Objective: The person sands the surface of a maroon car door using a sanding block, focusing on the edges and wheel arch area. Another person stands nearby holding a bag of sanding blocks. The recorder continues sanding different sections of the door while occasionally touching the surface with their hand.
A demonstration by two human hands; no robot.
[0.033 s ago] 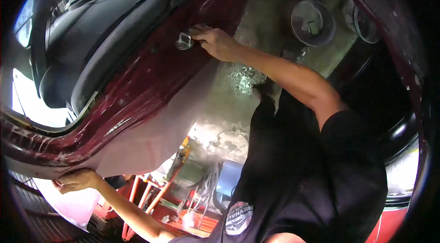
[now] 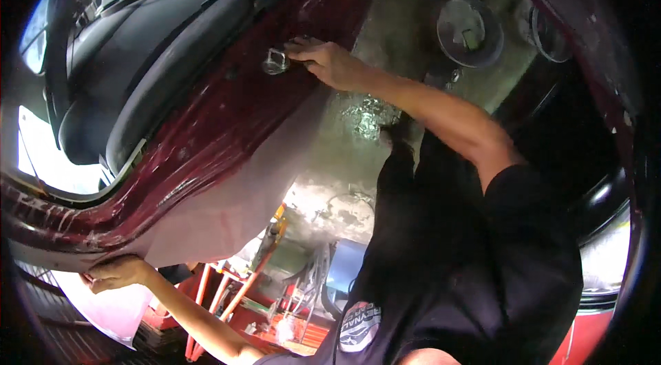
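A dark red car body frame with scuffed, dusty streaks runs diagonally along a door opening. A metal latch loop sticks out of it. Right beside this loop, my right hand presses its bent fingers to the dark red surface; whatever lies under the fingertips, if anything, is hidden. Farther down on the left, my left hand is closed over the edge of the pale pinkish-grey outer panel, its fingertips partly out of sight.
Inside the opening stands a black seat. Round clear-looking dishes or lids lie on the wet concrete floor. An orange-red metal frame, a blue chair-like object and cluttered red trays are below. Another dark red panel edges the right side.
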